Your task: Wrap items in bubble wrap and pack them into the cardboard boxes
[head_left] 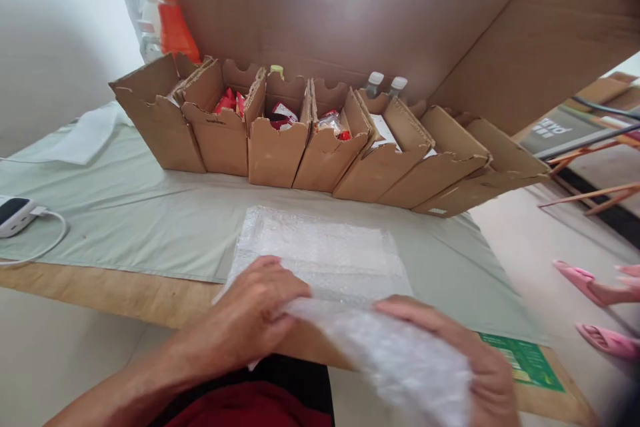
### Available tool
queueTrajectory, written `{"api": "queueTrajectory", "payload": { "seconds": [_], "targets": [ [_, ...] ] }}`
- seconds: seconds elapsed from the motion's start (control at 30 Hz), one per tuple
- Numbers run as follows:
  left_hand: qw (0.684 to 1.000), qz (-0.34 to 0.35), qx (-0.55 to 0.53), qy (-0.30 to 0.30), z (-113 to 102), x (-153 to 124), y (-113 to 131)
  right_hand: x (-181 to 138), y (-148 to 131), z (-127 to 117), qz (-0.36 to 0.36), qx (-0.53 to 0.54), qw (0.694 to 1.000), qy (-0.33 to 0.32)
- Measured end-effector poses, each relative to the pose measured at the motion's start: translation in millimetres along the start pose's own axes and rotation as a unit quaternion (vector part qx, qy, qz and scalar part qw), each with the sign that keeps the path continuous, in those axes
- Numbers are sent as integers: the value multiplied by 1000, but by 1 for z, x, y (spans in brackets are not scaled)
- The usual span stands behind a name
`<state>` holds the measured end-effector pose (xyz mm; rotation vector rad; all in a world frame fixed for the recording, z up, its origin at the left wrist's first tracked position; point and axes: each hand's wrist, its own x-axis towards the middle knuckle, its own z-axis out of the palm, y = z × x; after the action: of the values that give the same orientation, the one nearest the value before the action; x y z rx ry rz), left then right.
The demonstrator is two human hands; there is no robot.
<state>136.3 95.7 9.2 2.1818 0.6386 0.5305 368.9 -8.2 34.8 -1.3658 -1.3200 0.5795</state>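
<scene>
A sheet of clear bubble wrap [320, 250] lies on the table's pale green cloth [140, 213], and its near end hangs over the table edge toward me. My left hand [250, 317] pinches the near edge of the wrap, fingers curled on it. My right hand [465, 360] is closed round the hanging, bunched part of the wrap; that part is smeared by motion.
A row of several open cardboard boxes [275, 147] stands behind the wrap, some holding red packets [227, 101]. Bottles, one orange [173, 23], stand behind them under a large cardboard flap [350, 7]. A charger with cable [15, 213] lies at left. Another person's feet in pink sandals [600, 310] are at right.
</scene>
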Motion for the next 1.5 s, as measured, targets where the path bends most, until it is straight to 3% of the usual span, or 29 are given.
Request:
{"api": "queueTrajectory", "payload": {
  "seconds": [0.07,0.13,0.27,0.37,0.53,0.63,0.7,0.77,0.9,1.03,1.17,1.37,1.43,1.5],
  "targets": [
    [997,-42,13,56,-1,-8,-19,-6,9,-14,36,8,988,147],
    [992,-102,-19,69,-7,-22,-37,-12,19,-25,73,18,966,248],
    [980,-165,-100,51,-36,-37,-50,-13,43,-31,125,-11,937,325],
    [979,-178,-42,86,-56,-21,-53,-7,68,-31,140,-63,929,338],
    [951,-220,203,83,-60,19,-74,-5,115,-43,160,-259,929,213],
    [921,-149,333,138,-46,25,-80,-12,126,-52,93,-384,897,198],
    [908,-90,363,187,-32,23,-73,-14,121,-53,38,-426,881,201],
    [909,-29,365,197,-14,22,-62,-10,111,-49,-21,-442,880,175],
    [925,50,367,87,25,29,-53,10,109,-26,-100,-458,883,34],
    [926,8,378,-15,46,36,-72,23,132,-10,-94,-517,844,-107],
    [932,-30,359,-41,46,36,-77,23,146,-10,-101,-535,832,-110],
    [955,-30,293,-32,43,39,-73,31,158,-27,-111,-488,859,-105],
    [962,-22,272,-21,43,39,-76,49,149,-33,-103,-458,878,-93],
    [969,-15,248,7,42,38,-77,77,124,-33,-110,-428,894,-76]
  ]
}}
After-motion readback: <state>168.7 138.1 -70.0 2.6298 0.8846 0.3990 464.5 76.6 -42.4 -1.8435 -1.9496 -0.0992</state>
